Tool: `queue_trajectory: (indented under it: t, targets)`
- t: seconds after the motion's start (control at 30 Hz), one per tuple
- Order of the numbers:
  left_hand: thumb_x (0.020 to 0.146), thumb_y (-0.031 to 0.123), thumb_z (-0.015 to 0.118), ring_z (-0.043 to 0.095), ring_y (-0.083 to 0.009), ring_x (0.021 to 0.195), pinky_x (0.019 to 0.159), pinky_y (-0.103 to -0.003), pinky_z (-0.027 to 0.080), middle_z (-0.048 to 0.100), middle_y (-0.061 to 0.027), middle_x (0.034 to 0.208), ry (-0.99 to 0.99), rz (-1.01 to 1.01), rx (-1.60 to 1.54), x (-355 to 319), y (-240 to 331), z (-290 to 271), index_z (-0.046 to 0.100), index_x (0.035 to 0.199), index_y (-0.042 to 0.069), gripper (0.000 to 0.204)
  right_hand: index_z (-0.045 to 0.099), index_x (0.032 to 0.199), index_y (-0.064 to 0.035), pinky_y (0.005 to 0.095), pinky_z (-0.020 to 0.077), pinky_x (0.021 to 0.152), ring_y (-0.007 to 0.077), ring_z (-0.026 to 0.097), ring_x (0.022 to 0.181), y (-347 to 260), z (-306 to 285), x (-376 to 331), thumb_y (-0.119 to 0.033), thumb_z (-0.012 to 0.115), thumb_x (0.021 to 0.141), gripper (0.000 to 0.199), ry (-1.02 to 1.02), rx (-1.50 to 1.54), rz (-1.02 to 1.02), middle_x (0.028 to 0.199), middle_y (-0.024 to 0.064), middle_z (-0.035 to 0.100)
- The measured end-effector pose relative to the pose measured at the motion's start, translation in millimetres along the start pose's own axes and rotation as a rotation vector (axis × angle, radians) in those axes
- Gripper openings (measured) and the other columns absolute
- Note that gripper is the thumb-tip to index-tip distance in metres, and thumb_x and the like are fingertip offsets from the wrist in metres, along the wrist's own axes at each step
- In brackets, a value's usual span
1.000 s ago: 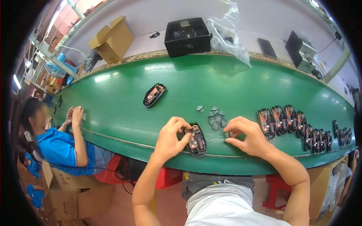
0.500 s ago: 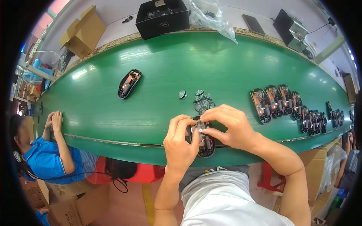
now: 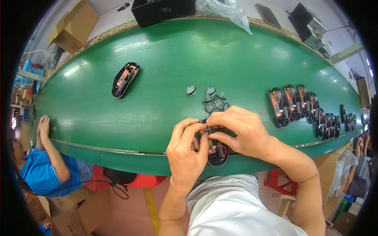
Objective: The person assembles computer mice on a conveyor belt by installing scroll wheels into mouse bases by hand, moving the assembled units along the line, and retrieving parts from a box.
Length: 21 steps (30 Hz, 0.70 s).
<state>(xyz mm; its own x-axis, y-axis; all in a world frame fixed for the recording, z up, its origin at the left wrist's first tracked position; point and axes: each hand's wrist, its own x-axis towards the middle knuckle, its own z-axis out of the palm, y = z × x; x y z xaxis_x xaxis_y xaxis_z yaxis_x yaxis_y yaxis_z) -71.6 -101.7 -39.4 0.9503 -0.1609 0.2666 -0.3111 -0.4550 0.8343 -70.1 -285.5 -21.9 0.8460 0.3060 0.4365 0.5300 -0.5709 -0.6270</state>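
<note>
An opened computer mouse base [image 3: 217, 158], with its circuit board and a red wire showing, lies at the table's near edge between my hands. My left hand [image 3: 186, 146] is closed on its left side, thumb and fingertips up by the front end. From the right, my right hand [image 3: 247, 131] pinches a small scroll wheel [image 3: 211, 130] at the front of the base; fingers cover most of that part. Just beyond my fingertips is a pile of loose scroll wheels [image 3: 213, 104], clear with dark rims. One more wheel [image 3: 191, 90] sits apart to the left.
Another open mouse base [image 3: 126, 80] lies at left on the green table [image 3: 157, 106]. Rows of similar bases [image 3: 280, 108] stand at right. Along the back are a black box [image 3: 163, 11], a plastic bag [image 3: 226, 11] and a cardboard box [image 3: 74, 26]. A co-worker in blue [image 3: 47, 171] sits at left.
The view has shifted slightly. Both hands stay at the same mouse base, their fingertips moved a little at its front end. The co-worker at left now leans farther out of view.
</note>
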Motion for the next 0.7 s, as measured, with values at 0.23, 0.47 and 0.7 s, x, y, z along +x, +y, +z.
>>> queue_trajectory:
  t: [0.23,0.47,0.7]
  targets:
    - [0.078,-0.010,0.073,0.051,-0.0045,0.051,0.045,-0.021,0.039,0.069,-0.0117,0.112,0.025,-0.031,0.030,0,2,3,0.072,0.095,-0.002,0.018,0.066,0.091,-0.0031,0.0355,0.0517,0.067,0.0235,0.058,0.075,-9,-3,3,-0.006,0.078,0.076,0.020,-0.067,-0.127,-0.022,0.098,0.0058,0.069]
    - [0.078,-0.011,0.072,0.055,-0.0048,0.053,0.047,-0.021,0.042,0.069,-0.0124,0.112,0.003,-0.016,0.024,2,-1,0,0.071,0.096,-0.003,0.020,0.070,0.093,-0.0015,0.0326,0.0511,0.062,0.0231,0.059,0.071,-13,-2,6,-0.004,0.081,0.074,0.022,-0.128,-0.219,-0.011,0.100,0.0073,0.071]
    - [0.087,-0.010,0.068,0.058,-0.0028,0.060,0.051,-0.018,0.044,0.063,-0.0136,0.123,-0.137,-0.090,-0.150,2,-5,-4,0.070,0.101,-0.006,0.015,0.072,0.094,-0.0044,0.0403,0.0500,0.062,0.0260,0.063,0.077,-4,-7,13,-0.009,0.081,0.076,0.020,-0.025,-0.031,0.104,0.087,0.0074,0.064]
